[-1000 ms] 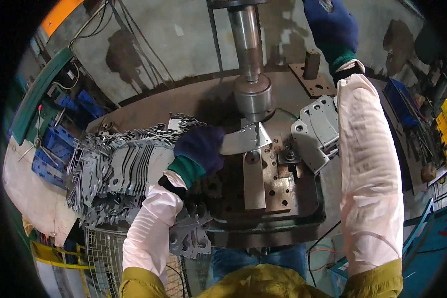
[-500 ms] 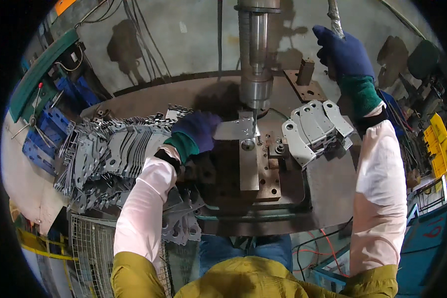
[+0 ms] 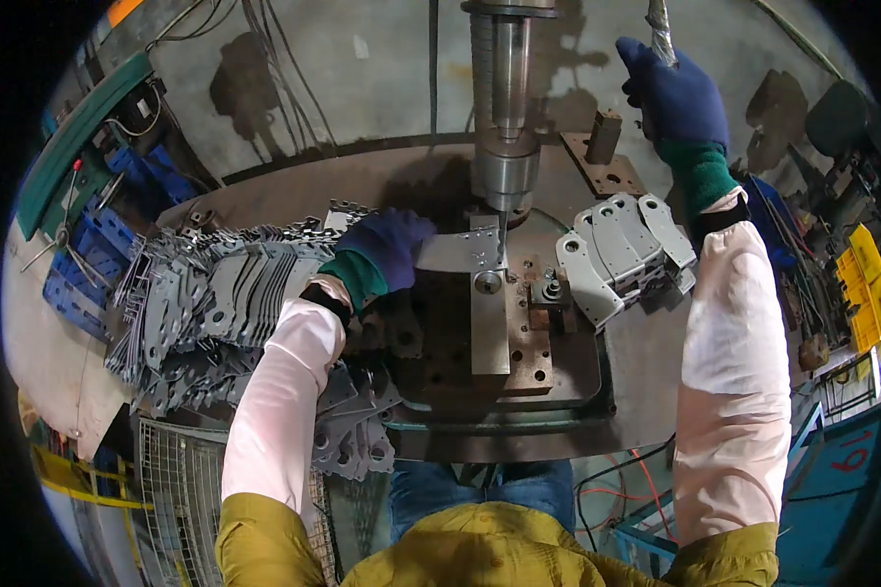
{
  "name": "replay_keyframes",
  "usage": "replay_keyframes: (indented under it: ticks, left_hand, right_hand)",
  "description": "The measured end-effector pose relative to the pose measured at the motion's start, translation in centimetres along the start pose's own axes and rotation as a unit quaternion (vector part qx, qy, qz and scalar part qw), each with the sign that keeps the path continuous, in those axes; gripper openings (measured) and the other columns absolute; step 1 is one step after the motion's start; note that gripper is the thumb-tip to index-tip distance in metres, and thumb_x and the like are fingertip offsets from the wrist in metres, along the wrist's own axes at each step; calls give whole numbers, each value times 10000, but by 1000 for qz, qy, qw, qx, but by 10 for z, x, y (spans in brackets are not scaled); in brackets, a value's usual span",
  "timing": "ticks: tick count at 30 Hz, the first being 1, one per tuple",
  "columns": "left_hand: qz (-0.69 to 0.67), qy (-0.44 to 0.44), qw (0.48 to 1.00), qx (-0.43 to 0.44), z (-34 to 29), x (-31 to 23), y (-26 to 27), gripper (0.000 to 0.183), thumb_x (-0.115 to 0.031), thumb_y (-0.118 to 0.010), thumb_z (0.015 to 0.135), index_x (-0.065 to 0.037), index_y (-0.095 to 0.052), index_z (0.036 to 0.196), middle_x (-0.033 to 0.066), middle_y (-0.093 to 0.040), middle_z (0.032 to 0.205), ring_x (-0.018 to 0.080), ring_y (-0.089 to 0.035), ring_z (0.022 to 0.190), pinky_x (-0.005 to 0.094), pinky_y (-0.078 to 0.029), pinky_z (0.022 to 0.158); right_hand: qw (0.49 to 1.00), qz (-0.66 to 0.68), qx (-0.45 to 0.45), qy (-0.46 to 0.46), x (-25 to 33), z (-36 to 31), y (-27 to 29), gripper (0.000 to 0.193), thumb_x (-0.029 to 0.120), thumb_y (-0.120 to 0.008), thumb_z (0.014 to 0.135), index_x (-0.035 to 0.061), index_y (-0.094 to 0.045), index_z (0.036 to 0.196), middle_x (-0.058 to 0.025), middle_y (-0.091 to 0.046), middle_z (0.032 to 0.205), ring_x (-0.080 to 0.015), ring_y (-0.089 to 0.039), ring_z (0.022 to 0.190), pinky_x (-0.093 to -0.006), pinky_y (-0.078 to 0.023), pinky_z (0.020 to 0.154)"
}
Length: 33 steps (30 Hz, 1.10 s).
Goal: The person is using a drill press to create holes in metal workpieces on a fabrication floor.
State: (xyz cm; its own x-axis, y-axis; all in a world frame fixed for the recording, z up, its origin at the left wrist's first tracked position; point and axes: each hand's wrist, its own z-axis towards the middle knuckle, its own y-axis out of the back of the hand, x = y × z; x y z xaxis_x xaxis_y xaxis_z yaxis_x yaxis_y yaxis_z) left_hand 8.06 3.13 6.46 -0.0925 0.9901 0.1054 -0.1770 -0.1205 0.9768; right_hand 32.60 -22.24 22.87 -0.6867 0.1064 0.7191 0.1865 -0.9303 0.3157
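Note:
My left hand, in a dark blue glove, holds a flat grey metal plate under the tip of the drill press spindle. The plate's right end lies on a grey fixture bar on the press table. My right hand, also gloved in blue, is raised and closed around the press's metal lever at the upper right.
A big heap of grey flat plates lies to the left, more spilling over the table's front edge. A smaller fanned stack of plates sits right of the spindle. Blue bins at far left, yellow boxes at far right.
My right hand has come down with the lever. The spindle has lowered toward the plate that my left hand keeps in place.

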Motion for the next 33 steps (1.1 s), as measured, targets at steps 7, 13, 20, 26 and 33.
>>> replay_keyframes:
  ticks: [7,13,20,26,33]
  left_hand:
    - [14,-4,1000,15,7,-3,9,399,-160,-728,670,-151,-625,1055,133,-649,1010,385,-643,972,507,-539,833]
    - [21,-5,999,27,4,8,0,448,-197,-761,664,-133,-631,1087,138,-656,1033,382,-640,986,495,-533,863]
    - [30,-38,999,-5,7,8,0,484,-203,-739,694,-128,-608,1153,160,-632,1115,381,-615,1045,503,-515,905]
    - [-4,-2,998,61,8,8,5,524,-202,-738,682,-129,-591,1179,161,-622,1177,399,-601,1104,512,-513,936]
    - [-37,-26,999,27,9,6,10,407,-178,-744,658,-142,-631,1047,142,-641,1038,389,-622,1008,497,-528,858]
  right_hand:
    - [996,-54,-34,64,-16,19,-6,550,558,-673,891,13,-706,963,-68,-713,791,-149,-654,694,-310,-512,670]
    - [998,-67,-9,16,-8,19,-8,569,586,-643,887,22,-703,939,-66,-718,787,-148,-657,695,-325,-524,688]
    - [993,-51,-87,64,-16,28,-22,536,575,-633,882,45,-704,914,-81,-704,759,-204,-670,713,-360,-531,706]
    - [929,-254,-250,96,-16,38,-41,418,478,-622,906,64,-680,893,-230,-687,821,-473,-654,829,-548,-509,713]
    - [967,-134,-206,69,-5,32,-38,429,499,-611,907,77,-686,896,-250,-689,888,-475,-655,865,-553,-509,727]
